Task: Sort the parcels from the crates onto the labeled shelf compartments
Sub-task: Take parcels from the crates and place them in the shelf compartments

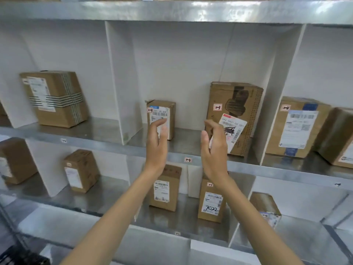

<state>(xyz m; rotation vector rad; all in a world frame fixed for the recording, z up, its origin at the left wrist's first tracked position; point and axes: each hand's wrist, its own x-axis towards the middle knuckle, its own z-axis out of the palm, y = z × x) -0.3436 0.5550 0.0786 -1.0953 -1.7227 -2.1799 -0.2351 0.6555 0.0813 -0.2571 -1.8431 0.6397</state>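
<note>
Galvanised steel shelf (114, 145) with matte white dividers (122, 83). Taped cardboard parcels (53, 98) already stand in most compartments. The crates are out of view, so the remainder cannot be judged. In the centre compartment, a tall box (238, 104) stands right and a small box (164, 113) left, both upright. Left hand (156, 142) and right hand (214, 150) hover before them, fingers loosely spread, holding nothing.

This is a parcel depot or mail-sorting storeroom. Galvanised metal shelving (107, 144) runs in tiers, split by white dividers (122, 83) into open compartments (172, 69). Brown cardboard parcels (235, 100) stand in them, each carrying a printed shipping label (299, 129) with barcodes. Small red-bordered tags (188, 159) with handwritten codes are stuck on the shelf edges and on the boxes.
</note>
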